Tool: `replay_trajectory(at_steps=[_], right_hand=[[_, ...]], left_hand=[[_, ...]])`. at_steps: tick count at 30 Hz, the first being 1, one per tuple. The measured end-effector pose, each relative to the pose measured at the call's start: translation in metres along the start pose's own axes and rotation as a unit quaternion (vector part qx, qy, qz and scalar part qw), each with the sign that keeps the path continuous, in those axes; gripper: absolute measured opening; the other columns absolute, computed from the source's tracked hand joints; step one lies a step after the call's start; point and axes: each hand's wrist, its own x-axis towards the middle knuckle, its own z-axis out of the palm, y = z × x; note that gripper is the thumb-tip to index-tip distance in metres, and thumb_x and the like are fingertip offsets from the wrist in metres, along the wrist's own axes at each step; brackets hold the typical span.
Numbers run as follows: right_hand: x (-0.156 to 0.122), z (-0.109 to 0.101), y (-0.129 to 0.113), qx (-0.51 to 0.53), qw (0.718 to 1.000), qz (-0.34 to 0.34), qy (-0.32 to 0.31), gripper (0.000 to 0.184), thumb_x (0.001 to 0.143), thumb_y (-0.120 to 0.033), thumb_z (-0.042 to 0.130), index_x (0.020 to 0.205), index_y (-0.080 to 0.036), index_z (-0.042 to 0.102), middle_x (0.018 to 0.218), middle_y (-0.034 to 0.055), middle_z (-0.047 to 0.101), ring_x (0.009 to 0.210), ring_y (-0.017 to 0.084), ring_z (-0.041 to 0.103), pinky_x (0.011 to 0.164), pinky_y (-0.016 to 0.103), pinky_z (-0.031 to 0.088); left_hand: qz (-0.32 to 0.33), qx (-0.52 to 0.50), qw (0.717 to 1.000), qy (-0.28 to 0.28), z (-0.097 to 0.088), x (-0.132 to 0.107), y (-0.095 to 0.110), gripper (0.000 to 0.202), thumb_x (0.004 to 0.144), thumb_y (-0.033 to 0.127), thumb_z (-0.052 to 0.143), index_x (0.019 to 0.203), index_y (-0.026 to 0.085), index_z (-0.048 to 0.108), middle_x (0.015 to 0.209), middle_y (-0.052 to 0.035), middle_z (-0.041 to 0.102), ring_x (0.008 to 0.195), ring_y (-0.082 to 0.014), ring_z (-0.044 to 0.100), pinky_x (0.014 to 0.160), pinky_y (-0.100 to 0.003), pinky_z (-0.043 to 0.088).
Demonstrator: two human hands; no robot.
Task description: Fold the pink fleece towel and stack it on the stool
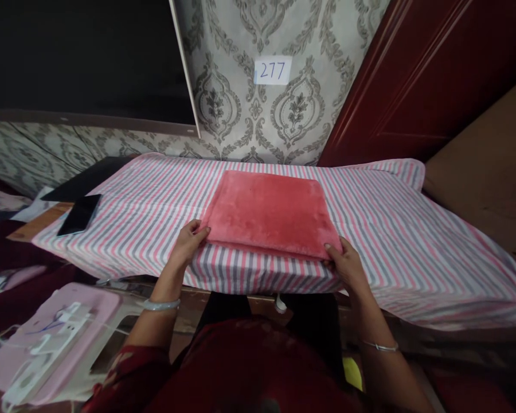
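Note:
A coral-red plush cloth [270, 212] lies flat as a rectangle on a striped cover [155, 212]. Along its front edge a second layer shows underneath. My left hand [188, 242] pinches the front left corner between thumb and fingers. At the front right corner, my right hand [344, 261] has its thumb on top, with the other fingers partly hidden beneath the cloth.
A black phone [79, 215] rests at the cover's left end. Behind it is a dark flat panel [88, 178]. White power strips [47, 350] with cables lie on a pink lid [103, 298], lower left. A television [86, 63] and a dark red door [413, 86] flank the wall.

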Motion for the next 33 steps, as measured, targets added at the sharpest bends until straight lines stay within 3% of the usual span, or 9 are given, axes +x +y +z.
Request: replay_trajectory(at_steps=[3,5,7,11,15,18,22,27,33], right_hand=[[0.001,-0.007,0.002,-0.031,0.999,-0.003,-0.04,0.065,0.071,-0.058,0.067,0.121,-0.017,0.056,0.06,-0.0053,0.057,0.046,0.014,0.053,0.043,0.025,0.043],[0.004,-0.017,0.003,-0.075,0.995,-0.017,-0.062,0.07,0.074,-0.061,0.065,0.129,-0.019,0.055,0.075,0.0012,0.067,0.052,0.016,0.058,0.049,0.029,0.049],[0.011,-0.028,0.0,-0.153,0.985,-0.063,-0.047,0.073,0.076,-0.063,0.062,0.134,-0.02,0.054,0.097,0.009,0.071,0.065,0.02,0.064,0.06,0.036,0.055],[0.034,-0.031,-0.02,-0.303,0.924,-0.225,0.053,0.074,0.088,-0.064,0.044,0.144,-0.016,0.049,0.133,0.0193,0.06,0.115,0.034,0.06,0.099,0.054,0.046],[0.067,0.018,-0.058,-0.373,0.873,-0.312,0.018,0.07,0.096,-0.053,0.035,0.153,-0.011,0.036,0.155,0.0192,0.04,0.145,0.033,0.033,0.116,0.053,0.029],[0.094,0.069,-0.087,-0.439,0.851,-0.285,-0.031,0.065,0.099,-0.044,0.034,0.154,-0.01,0.032,0.161,0.0187,0.031,0.15,0.033,0.024,0.118,0.051,0.025],[0.125,0.113,-0.113,-0.488,0.848,-0.201,-0.054,0.062,0.101,-0.039,0.032,0.156,-0.011,0.029,0.163,0.019,0.024,0.151,0.034,0.021,0.116,0.053,0.024],[0.148,0.13,-0.118,-0.506,0.849,-0.141,-0.066,0.058,0.102,-0.044,0.03,0.154,-0.019,0.036,0.161,0.0162,0.031,0.149,0.035,0.022,0.115,0.058,0.021],[0.162,0.132,-0.09,-0.52,0.841,-0.142,-0.044,0.058,0.102,-0.051,0.027,0.146,-0.022,0.05,0.151,0.0153,0.047,0.14,0.037,0.036,0.112,0.061,0.02]], left_hand=[[-0.001,0.008,1.0,-0.017,-0.003,-0.003,0.002,0.04,0.06,0.05,0.08,0.08,0.02,0.062,0.058,0.0051,0.053,0.048,-0.0106,0.044,0.049,-0.024,0.033],[0.003,0.038,0.999,-0.03,-0.011,-0.003,0.004,0.042,0.064,0.055,0.078,0.083,0.02,0.065,0.058,0.0039,0.053,0.049,-0.0118,0.046,0.05,-0.025,0.034],[0.026,0.093,0.995,0.001,-0.022,0.001,0.006,0.044,0.068,0.059,0.075,0.088,0.02,0.069,0.064,0.0009,0.057,0.053,-0.0135,0.049,0.052,-0.026,0.038],[0.166,0.22,0.955,0.106,-0.03,0.023,0.018,0.046,0.082,0.058,0.06,0.109,0.022,0.071,0.111,-0.0104,0.068,0.094,-0.025,0.064,0.077,-0.035,0.053],[0.279,0.316,0.906,-0.031,0.019,0.06,0.042,0.055,0.093,0.049,0.045,0.135,0.016,0.058,0.146,-0.0152,0.053,0.139,-0.0306,0.044,0.114,-0.046,0.034],[0.3,0.391,0.86,-0.136,0.077,0.092,0.064,0.061,0.096,0.045,0.043,0.146,0.011,0.045,0.158,-0.018,0.039,0.149,-0.0312,0.027,0.119,-0.047,0.024],[0.24,0.522,0.805,-0.15,0.129,0.132,0.087,0.063,0.097,0.039,0.043,0.152,0.009,0.035,0.162,-0.0218,0.028,0.152,-0.0332,0.02,0.12,-0.048,0.021],[0.197,0.566,0.787,-0.151,0.147,0.163,0.09,0.06,0.096,0.044,0.045,0.146,0.011,0.044,0.159,-0.0227,0.034,0.149,-0.0359,0.027,0.118,-0.053,0.022],[0.198,0.585,0.777,-0.118,0.146,0.165,0.061,0.061,0.099,0.051,0.036,0.14,0.009,0.051,0.148,-0.0251,0.048,0.141,-0.0385,0.038,0.116,-0.061,0.018]])
